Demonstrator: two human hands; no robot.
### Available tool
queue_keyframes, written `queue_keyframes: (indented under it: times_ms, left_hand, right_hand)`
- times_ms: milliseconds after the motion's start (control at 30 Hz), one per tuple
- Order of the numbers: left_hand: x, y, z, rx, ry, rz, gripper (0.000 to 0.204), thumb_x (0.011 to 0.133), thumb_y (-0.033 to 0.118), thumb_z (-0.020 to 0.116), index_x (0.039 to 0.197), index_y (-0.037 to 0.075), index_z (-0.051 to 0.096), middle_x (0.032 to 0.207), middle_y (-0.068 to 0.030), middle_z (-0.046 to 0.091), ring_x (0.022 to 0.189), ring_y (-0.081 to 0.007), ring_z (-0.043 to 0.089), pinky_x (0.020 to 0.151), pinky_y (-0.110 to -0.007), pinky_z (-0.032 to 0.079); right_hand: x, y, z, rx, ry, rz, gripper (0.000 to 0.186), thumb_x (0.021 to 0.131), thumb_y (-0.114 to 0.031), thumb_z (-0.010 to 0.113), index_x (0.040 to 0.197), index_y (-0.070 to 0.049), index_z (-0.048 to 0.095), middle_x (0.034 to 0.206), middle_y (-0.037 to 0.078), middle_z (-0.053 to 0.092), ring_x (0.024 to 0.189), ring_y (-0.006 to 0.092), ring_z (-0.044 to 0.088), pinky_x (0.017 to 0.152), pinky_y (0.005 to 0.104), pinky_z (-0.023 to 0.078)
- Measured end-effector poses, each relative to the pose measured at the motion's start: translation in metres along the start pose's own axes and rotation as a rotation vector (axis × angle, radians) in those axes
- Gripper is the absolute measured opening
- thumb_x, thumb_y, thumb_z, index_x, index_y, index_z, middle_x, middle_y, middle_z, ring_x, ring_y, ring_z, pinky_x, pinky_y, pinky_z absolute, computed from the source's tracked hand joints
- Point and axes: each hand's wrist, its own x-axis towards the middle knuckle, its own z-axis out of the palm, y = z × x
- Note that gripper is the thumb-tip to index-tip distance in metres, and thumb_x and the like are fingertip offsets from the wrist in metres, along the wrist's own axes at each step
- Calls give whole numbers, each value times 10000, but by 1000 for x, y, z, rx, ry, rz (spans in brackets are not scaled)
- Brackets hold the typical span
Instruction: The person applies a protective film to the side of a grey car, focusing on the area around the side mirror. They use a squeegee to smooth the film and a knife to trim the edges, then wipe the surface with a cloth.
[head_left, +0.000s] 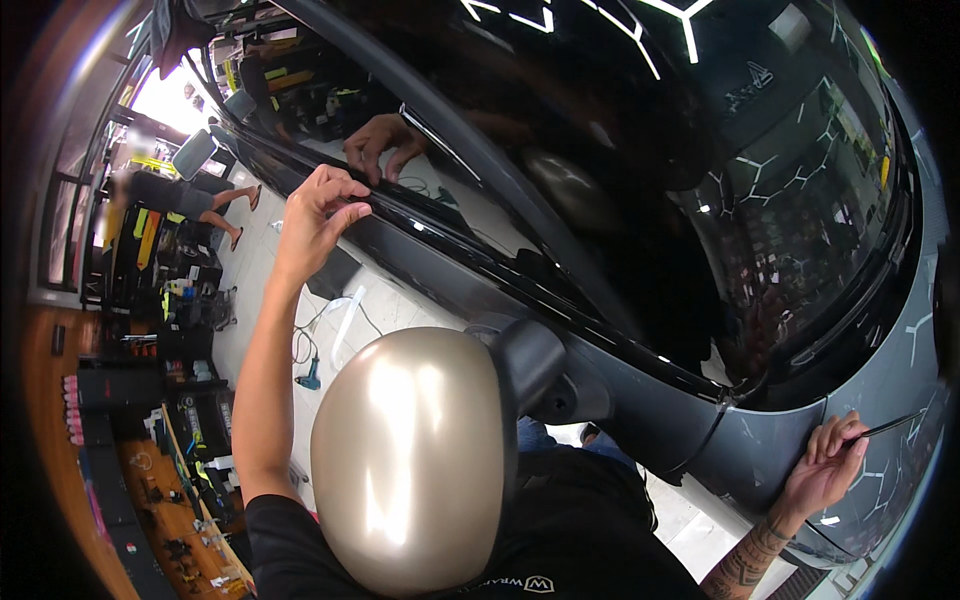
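My left hand [322, 218] is raised against the side of a dark grey car, with thumb and fingertips pinched together at the glossy black trim [425, 222] below the side window. Whatever lies between those fingertips is too small to make out. On the far right, my right hand [828, 470] rests by the car's front panel [765, 450] and grips a slim, dark, pointed tool [890, 425], its tip directed away to the right. Between my arms sits the door mirror, with a shiny beige-gold cover [410, 460] and black base [545, 365].
A corded power tool [308, 375] lies on the pale tiled floor [265, 265] left of the mirror. Shelves and a wooden workbench [165, 500] line the left side. Another person in shorts [180, 195] stands farther back. The windshield [790, 200] reflects ceiling lights.
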Motion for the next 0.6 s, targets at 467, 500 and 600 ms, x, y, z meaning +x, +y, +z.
queue_keyframes:
  times_ms: [467,500,600]
  left_hand:
    - [10,6,-7,56,-59,30,135,773,-27,690,905,-27,664,835,-112,599,727,-226,617,663,-322,482]
    - [10,7,-6,84,-62,61,128,774,-26,686,900,-29,661,832,-119,596,732,-248,615,667,-333,484]
    - [11,14,-9,165,-96,158,115,776,-23,676,888,-33,653,826,-133,589,749,-303,607,678,-362,487]
  right_hand:
    - [1,-1,4,2,-21,-13,269,1033,-242,369,895,-31,462,735,8,327,561,53,292,452,177,262]
    - [1,-1,5,1,-22,-14,268,1033,-241,368,895,-30,462,736,8,326,562,53,291,453,178,261]
    - [1,-1,7,3,-16,-13,264,1033,-235,367,898,-27,461,740,9,326,564,55,290,456,180,259]
